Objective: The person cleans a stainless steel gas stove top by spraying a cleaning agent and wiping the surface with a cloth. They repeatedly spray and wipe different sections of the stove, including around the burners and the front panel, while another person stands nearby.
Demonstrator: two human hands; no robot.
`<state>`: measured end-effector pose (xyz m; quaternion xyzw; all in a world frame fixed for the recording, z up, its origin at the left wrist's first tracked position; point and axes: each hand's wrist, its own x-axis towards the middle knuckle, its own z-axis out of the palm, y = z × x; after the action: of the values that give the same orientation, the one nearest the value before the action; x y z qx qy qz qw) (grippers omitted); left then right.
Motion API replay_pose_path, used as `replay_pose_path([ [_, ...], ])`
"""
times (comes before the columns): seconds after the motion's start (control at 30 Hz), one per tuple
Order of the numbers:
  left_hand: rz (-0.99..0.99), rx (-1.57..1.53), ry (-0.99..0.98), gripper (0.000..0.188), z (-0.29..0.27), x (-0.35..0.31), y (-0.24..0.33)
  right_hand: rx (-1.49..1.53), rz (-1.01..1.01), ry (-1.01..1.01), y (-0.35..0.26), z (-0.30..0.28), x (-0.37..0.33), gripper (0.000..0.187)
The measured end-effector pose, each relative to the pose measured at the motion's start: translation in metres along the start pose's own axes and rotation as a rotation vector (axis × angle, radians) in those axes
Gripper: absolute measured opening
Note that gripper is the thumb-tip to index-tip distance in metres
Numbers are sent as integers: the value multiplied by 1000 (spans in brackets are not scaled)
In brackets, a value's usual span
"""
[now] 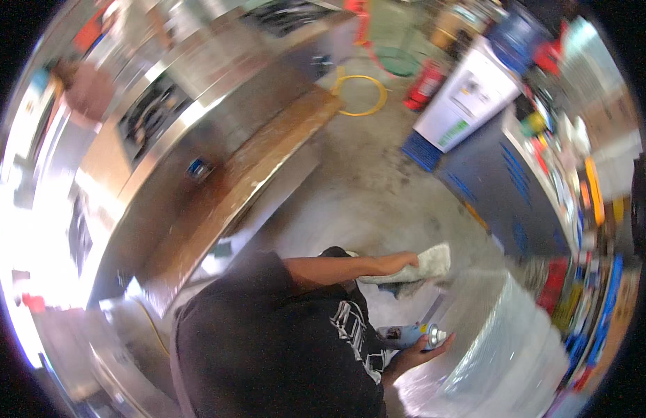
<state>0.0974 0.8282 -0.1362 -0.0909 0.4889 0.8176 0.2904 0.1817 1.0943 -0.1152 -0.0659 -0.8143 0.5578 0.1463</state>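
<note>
A whitish cloth is gripped in my left hand, with my arm stretched out to the right. The cloth bunches past my fingertips, and more pale fabric hangs below the hand. Lower down, my right hand holds a light-blue spray can lying tilted, its silver-white top toward my fingertips. Both hands are near a bulky block wrapped in clear plastic film. I cannot tell whether the cloth touches the film.
A long metal counter with a brown lower ledge curves along the left. Farther off are a yellow hoop, a red fire extinguisher and a white water dispenser. A dark cabinet topped with clutter stands at right, above stacked coloured items.
</note>
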Motion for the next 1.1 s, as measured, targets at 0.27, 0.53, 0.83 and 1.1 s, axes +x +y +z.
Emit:
replay_pose_path([
  [0.27, 306, 178, 1238, 59, 77, -243, -168, 150, -304, -1156, -35, 14, 85, 72],
  [0.53, 246, -542, 1877, 46, 321, -296, -179, 299, -257, -1866, -201, 26, 98, 82],
  [0.83, 371, -787, 2288, 38, 372, -264, -183, 111, -371, -2420, -283, 33, -22, 90],
  [1.1, 204, -1044, 2522, 36, 390, -502, -328, -63, -371, -2706, -282, 37, -369, 91],
])
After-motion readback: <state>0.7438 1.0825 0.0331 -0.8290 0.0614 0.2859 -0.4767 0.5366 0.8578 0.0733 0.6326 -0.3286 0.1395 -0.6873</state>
